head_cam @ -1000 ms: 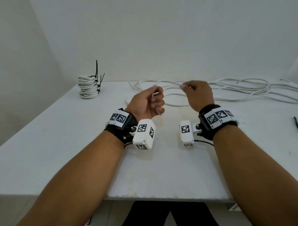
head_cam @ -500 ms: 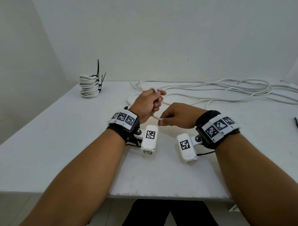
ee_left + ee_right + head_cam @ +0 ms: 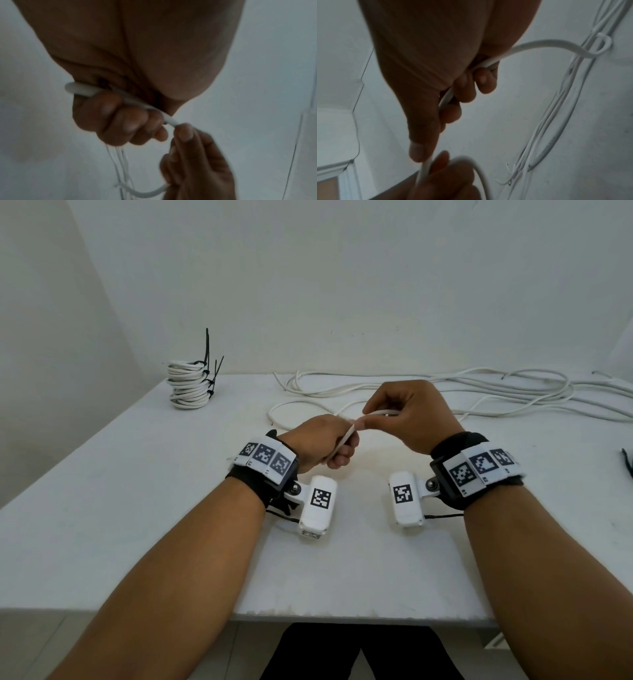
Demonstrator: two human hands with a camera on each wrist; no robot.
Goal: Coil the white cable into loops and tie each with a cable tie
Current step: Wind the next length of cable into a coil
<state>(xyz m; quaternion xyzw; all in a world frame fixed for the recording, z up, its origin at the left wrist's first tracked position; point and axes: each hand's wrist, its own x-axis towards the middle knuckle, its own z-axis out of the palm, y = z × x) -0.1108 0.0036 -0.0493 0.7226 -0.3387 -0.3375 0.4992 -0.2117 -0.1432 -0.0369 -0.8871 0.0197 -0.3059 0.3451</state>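
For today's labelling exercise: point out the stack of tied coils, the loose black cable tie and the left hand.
stack of tied coils [image 3: 189, 386], head view, middle coil.
black cable tie [image 3: 627, 462], head view, its strap.
left hand [image 3: 317, 445], head view, back of hand.

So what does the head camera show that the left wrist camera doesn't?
Only the head view shows the stack of tied coils at the table's far left, the loose cables spread along its back edge, and both wrist-worn cameras.

Only the left wrist view shows, from below, the left hand's curled fingers wrapping the white cable, and its free end poking out of the fist.

Both show the left hand gripping that cable while the right hand pinches it close beside.
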